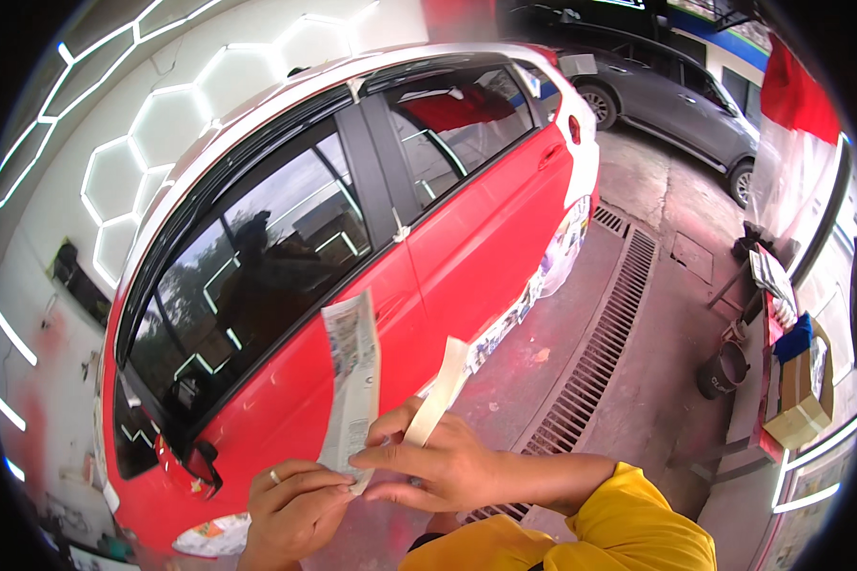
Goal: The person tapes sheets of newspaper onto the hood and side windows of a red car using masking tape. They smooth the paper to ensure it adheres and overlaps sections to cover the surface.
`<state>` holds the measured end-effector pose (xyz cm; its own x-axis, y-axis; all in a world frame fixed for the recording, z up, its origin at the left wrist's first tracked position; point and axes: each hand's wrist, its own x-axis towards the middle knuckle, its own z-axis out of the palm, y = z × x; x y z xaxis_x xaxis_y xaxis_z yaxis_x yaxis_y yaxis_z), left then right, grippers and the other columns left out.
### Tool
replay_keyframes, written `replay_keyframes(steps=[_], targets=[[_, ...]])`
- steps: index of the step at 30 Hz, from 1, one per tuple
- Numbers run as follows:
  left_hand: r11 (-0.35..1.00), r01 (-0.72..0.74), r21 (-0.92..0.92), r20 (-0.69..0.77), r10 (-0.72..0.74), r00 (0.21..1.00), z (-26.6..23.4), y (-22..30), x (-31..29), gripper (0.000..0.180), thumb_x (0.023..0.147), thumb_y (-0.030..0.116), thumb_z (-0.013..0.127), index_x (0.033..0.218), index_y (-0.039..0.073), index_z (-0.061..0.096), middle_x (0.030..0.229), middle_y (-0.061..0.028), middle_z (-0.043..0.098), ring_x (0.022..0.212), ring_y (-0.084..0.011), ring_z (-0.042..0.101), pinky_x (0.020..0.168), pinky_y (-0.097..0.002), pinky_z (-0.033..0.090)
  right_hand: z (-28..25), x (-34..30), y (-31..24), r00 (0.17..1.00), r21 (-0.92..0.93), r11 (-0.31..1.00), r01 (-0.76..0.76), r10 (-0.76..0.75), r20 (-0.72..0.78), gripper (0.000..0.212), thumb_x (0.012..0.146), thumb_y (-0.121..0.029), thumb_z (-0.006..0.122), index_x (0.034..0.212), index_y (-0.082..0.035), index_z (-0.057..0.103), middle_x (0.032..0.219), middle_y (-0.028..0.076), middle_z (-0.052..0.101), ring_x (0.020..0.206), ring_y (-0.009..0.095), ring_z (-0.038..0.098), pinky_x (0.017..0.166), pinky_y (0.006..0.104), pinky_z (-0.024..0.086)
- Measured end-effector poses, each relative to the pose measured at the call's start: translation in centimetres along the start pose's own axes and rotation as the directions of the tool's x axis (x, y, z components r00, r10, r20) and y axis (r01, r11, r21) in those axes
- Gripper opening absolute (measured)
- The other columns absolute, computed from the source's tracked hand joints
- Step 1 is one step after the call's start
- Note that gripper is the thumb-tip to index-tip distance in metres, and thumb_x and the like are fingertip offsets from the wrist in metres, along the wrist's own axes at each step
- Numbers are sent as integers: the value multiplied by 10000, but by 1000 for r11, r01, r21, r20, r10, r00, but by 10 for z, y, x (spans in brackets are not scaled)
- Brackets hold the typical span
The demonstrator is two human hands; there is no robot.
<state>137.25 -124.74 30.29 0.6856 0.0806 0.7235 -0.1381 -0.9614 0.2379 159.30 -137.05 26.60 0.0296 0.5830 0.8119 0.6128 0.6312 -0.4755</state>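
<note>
A long strip of newspaper stands up in front of the red car door. Its lower end is pinched between the thumb and fingers of my left hand, which wears a ring. My right hand is close beside it, thumb and index finger at the same lower end of the paper. Between the fingers of that right hand a pale strip of masking tape sticks up, its upper end free. Behind both strips is the red car, its side windows shut. Newspaper masking covers its lower edge.
A floor drain grate runs alongside the car. On the right, a bench carries a cardboard box and a blue cloth, with a dark bucket by it. A grey car stands beyond. The red car's side mirror juts out at left.
</note>
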Motion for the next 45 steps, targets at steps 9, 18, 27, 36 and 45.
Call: replay_keyframes(steps=[9,18,27,36,45], targets=[[727,625,-284,-128,-675,727,-49,96,-119,147,959,-33,878,1044,14,769,954,-89,806,870,-124,750,792,-281,593,83,-17,-87,907,330,874,-356,239,346,161,1004,-44,856,1163,-47,826,982,26,749,878,119,683,785,300,546],[462,636,-618,-211,-877,432,-192,105,-308,92,1039,16,829,1083,14,748,978,-18,798,865,-44,691,772,-236,548,309,-4,-186,746,395,685,-612,333,577,156,1083,-97,797,1217,-17,790,939,-33,713,854,45,582,758,248,483],[416,692,-590,-295,-909,295,-382,134,-507,87,1029,10,823,1064,-21,749,983,-54,794,906,-75,710,810,-261,587,557,1,-329,663,376,655,-656,261,702,82,1085,-98,769,1103,-18,771,949,11,744,860,58,619,755,277,503],[583,687,-434,-658,-726,200,-489,111,-625,77,1007,-48,811,1030,-53,738,921,-67,770,825,-76,685,704,-250,556,751,28,-393,707,475,652,-590,135,694,136,1092,-138,752,1096,-5,726,966,86,727,886,156,678,802,339,539],[491,871,10,-779,-543,315,-652,-15,-733,83,1018,-2,816,1040,8,737,906,-42,736,791,-126,642,732,-289,515,996,104,-397,854,525,810,-261,-59,516,38,1119,-59,637,1145,-49,611,1035,124,646,1007,319,623,898,445,509]])
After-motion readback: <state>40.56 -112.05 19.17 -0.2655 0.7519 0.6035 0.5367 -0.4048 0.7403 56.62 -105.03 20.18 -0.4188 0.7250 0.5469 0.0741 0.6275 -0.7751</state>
